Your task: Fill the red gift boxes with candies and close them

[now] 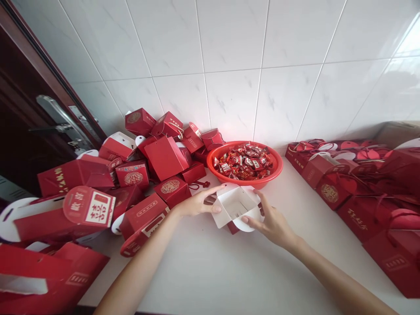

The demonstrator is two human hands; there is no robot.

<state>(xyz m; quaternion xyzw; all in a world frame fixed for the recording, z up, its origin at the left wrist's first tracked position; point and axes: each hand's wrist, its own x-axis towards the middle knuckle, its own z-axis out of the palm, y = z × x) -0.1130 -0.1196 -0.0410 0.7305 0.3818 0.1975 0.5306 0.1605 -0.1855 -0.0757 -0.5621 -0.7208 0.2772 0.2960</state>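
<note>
A small paper candy box (236,204), white inside and red outside, is upright on the white tabletop with its top flaps spread wide. Its inside shows only white walls and a few dark slits at the bottom. My left hand (197,203) holds the left flap, thumb on the white face. On the other side, my right hand (274,219) grips the right flaps between thumb and fingers. Just behind the box is a red plastic basket (277,168) filled with wrapped candies (246,162) in red wrappers.
A loose heap of red boxes (166,157) covers the left side, some with open flaps. Along the right edge stand rows of red boxes (352,214) with cord handles. A tiled wall (236,39) rises behind; a dark door with a metal handle (62,116) is at left.
</note>
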